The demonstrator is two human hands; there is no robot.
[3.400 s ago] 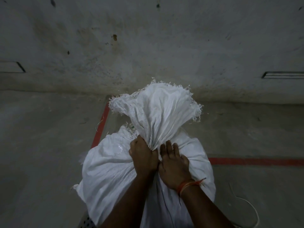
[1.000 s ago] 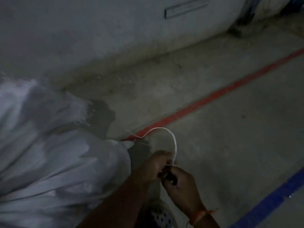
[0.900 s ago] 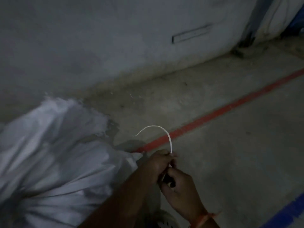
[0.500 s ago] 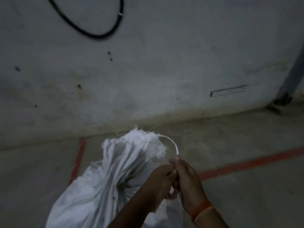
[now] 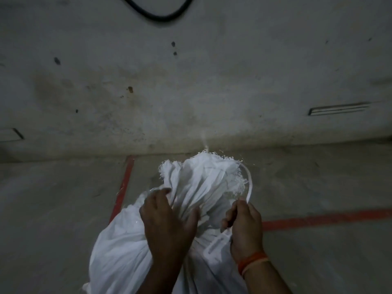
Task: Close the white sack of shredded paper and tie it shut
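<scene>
A white woven sack [image 5: 121, 247] stands on the floor in front of me, its frayed mouth [image 5: 203, 177] bunched upward. My left hand [image 5: 167, 223] rests on the gathered neck, fingers spread around it. My right hand [image 5: 244, 225], with an orange thread at the wrist, pinches a thin white strip of tie [image 5: 249, 187] that arcs up past the right side of the mouth. The strip's lower end [image 5: 216, 244] hangs below that hand against the sack. The sack's contents are hidden.
A stained concrete wall [image 5: 191, 81] rises just behind the sack, with a black cable loop [image 5: 157, 15] at the top. Red painted lines [image 5: 318, 218] cross the grey floor to the right and left of the sack.
My view swung back from the floor on the right to the sack. My hands, which held the strip together, have parted: the left moved onto the neck, the right keeps the strip.
</scene>
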